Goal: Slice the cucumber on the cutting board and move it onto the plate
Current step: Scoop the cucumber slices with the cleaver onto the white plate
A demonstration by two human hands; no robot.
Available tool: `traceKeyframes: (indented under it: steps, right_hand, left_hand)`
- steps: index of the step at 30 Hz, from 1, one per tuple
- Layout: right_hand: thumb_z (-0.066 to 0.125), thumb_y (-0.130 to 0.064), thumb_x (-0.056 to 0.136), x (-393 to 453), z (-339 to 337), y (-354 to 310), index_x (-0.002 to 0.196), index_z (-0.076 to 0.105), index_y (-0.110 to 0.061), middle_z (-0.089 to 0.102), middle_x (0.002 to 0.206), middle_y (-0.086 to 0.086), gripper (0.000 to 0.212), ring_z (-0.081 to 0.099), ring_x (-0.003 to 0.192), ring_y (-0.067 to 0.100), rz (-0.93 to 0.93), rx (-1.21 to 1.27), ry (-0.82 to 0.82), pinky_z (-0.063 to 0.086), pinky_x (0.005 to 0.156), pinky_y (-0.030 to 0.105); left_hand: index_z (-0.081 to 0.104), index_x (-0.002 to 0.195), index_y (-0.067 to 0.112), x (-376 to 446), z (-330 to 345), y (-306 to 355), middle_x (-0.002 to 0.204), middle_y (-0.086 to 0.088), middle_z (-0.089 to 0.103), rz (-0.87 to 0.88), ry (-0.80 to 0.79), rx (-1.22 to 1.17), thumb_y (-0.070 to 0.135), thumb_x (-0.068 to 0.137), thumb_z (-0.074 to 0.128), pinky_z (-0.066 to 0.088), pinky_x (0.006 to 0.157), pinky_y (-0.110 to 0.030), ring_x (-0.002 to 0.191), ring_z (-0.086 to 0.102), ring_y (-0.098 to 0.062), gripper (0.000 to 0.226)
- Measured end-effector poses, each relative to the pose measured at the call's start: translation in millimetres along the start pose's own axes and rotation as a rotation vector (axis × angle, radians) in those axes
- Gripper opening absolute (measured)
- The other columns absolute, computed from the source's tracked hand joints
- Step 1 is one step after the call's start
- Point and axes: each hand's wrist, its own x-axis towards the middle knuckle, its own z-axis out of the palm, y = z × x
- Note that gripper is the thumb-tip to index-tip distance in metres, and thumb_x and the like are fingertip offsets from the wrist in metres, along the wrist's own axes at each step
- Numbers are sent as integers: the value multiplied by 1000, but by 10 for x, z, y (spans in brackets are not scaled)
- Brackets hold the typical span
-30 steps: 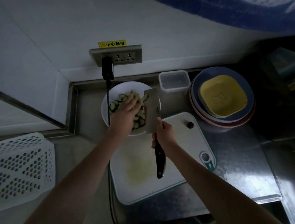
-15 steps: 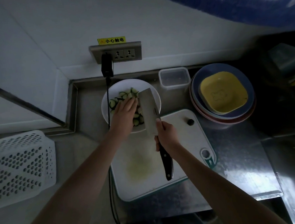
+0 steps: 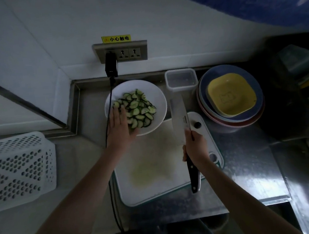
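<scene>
Left hand (image 3: 120,125) flat over plate (image 3: 159,101) rim beside slices (image 3: 138,109); right hand (image 3: 194,147) grips cleaver (image 3: 180,120).

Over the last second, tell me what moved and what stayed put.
The knife, gripped by the right hand, swung right off the plate and now sits over the cutting board. The left hand slid back from the cucumber slices to the plate's near left rim. Plate, board and slices stayed put.
</scene>
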Motion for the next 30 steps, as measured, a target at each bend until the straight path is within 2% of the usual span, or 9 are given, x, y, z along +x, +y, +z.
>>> traceKeyframes:
  steps: [2,5,9,12,16,22,27,29,30]
  right_hand:
    - [36,-36,102,-64,-15,57,77,54,-6,50,49,9,42,49,30,16,29,22,3,40,34,25]
    - [36,-34,102,-133,-32,109,81,55,-2,50,51,10,43,48,30,15,50,32,-8,35,31,21]
    - [36,-34,102,-191,-84,181,81,55,0,50,48,9,45,48,29,15,22,4,25,33,30,21]
    - [36,-34,102,-218,-154,274,75,52,-3,49,46,9,45,49,30,17,20,-29,48,35,31,22]
    - [40,-36,101,-244,-271,408,71,50,-14,49,49,8,39,49,34,16,-2,-82,-3,38,35,23]
    - [41,-40,100,-228,-423,701,91,63,-21,65,74,0,30,65,66,19,-111,-411,59,54,60,39]
    - [38,-38,99,-282,-568,714,86,62,-15,63,70,2,36,62,64,21,-190,-424,91,51,58,36]
    - [37,-37,99,-233,-581,705,81,63,-14,60,69,2,39,62,67,25,-261,-440,72,53,67,41]
    - [40,-33,100,-210,-578,698,81,63,-12,57,68,0,37,62,72,28,-274,-448,39,52,79,43]
  left_hand:
    - [13,149,-1,52,-43,4,152,-29,12,-84,-3,-26,52,79,66,15,115,-53,141,13,-43,102]
    - [3,150,2,71,-90,30,154,-28,4,-189,8,-104,48,81,67,6,116,-48,142,-1,-42,105]
    - [-4,151,6,-27,-68,98,154,-28,-4,-277,11,-256,52,75,71,11,115,-45,143,-8,-38,116]
    - [-4,151,9,-176,-36,133,154,-26,-8,-205,-21,-195,63,62,75,14,114,-46,143,-8,-37,130]
    - [6,151,4,-212,-13,95,153,-30,3,-142,29,-126,65,63,72,24,110,-54,142,3,-44,126]
    - [9,149,-2,-329,19,179,150,-34,10,-234,88,-178,46,68,80,26,108,-52,139,9,-48,118]
    - [-2,146,-9,-587,128,205,152,-31,0,-477,84,-309,48,70,78,5,116,-40,143,-4,-40,124]
    - [1,144,-13,-603,137,223,152,-32,4,-528,99,-356,45,71,78,5,115,-35,144,1,-38,121]
    - [4,144,-14,-605,134,245,152,-32,6,-557,106,-380,44,71,79,5,115,-33,144,4,-37,120]
